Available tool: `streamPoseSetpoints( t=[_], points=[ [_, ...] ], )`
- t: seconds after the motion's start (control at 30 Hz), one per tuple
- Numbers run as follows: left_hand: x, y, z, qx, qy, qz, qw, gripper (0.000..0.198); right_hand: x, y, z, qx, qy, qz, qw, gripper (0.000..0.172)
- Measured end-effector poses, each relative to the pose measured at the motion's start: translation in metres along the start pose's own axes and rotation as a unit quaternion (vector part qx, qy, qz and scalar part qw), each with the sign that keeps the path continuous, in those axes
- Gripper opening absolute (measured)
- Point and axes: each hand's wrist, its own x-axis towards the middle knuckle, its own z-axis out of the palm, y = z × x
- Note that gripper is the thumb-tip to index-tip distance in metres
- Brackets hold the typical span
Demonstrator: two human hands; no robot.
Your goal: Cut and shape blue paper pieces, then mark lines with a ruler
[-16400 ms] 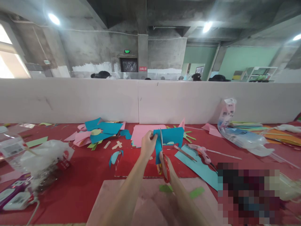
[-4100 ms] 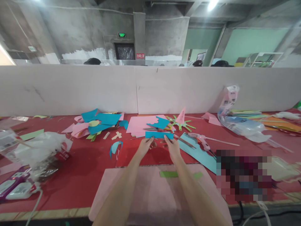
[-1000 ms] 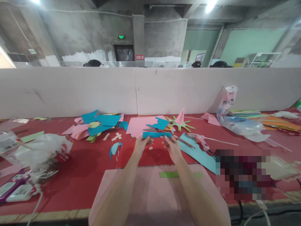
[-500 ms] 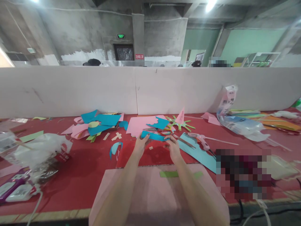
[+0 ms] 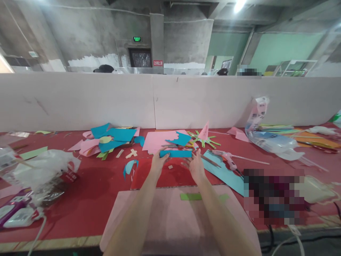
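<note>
Blue paper strip [image 5: 176, 153], one only, is held level just above the red table [image 5: 87, 188]. The left hand [image 5: 159, 164] pinches its left end and the right hand [image 5: 195, 166] its right end. Just behind lies one pair of scissors [image 5: 170, 145], partly hidden, on pink paper [image 5: 157, 140]. One glue gun [image 5: 226, 157] lies to the right. Two green scraps [image 5: 190, 196] rest on the near pink sheet [image 5: 170, 220]. One clear bag [image 5: 271, 144] at the right seems to hold coloured sheets [image 5: 277, 127].
</note>
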Motion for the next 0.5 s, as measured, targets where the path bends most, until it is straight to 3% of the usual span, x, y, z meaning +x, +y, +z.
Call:
streamPoseSetpoints(
  t=[0.13,0.23,0.5],
  points=[
    [0.002,-0.003,0.0,0.01,0.009,-0.009,1.0,0.043,0.003,0.009,-0.003,-0.031,0.025,-0.046,0.998,0.041],
    [0.001,-0.003,0.0,-0.029,0.035,-0.023,0.999,0.038,0.006,0.014,-0.008,-0.04,0.052,-0.069,0.995,0.039],
    [-0.005,0.004,0.002,-0.079,0.054,-0.045,0.994,0.031,0.005,0.012,-0.009,-0.029,0.048,-0.062,0.997,0.038]
  ],
)
